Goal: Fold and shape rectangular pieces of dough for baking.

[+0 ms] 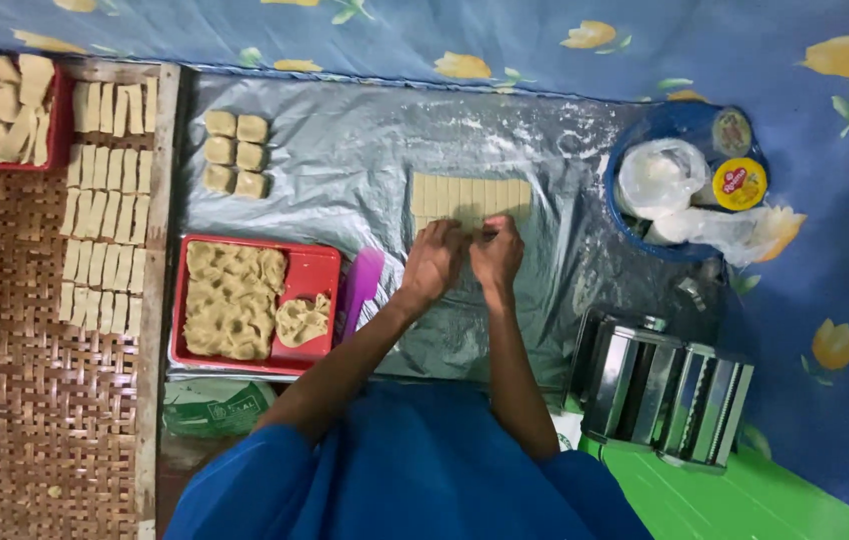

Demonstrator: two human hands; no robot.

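Dough sheet (472, 196): pale, flat, scored into narrow strips, lying on a floured silver plastic sheet (345, 170) near its middle. Left hand (434, 260) and right hand (497, 252): side by side, fingers curled down onto the near edge of the dough sheet, pinching at it; how firmly they grip cannot be told.

Red tray (320, 275): just left of the hands, holding crumpled dough pieces. Purple scraper (361, 283): between tray and left hand. Stacked dough squares (236, 152): far left corner of the plastic sheet. Cut strips (105, 210): in rows on a woven mat. Blue basin (685, 125): at right, with bags and lidded tubs. Metal pasta roller (660, 390): near right.
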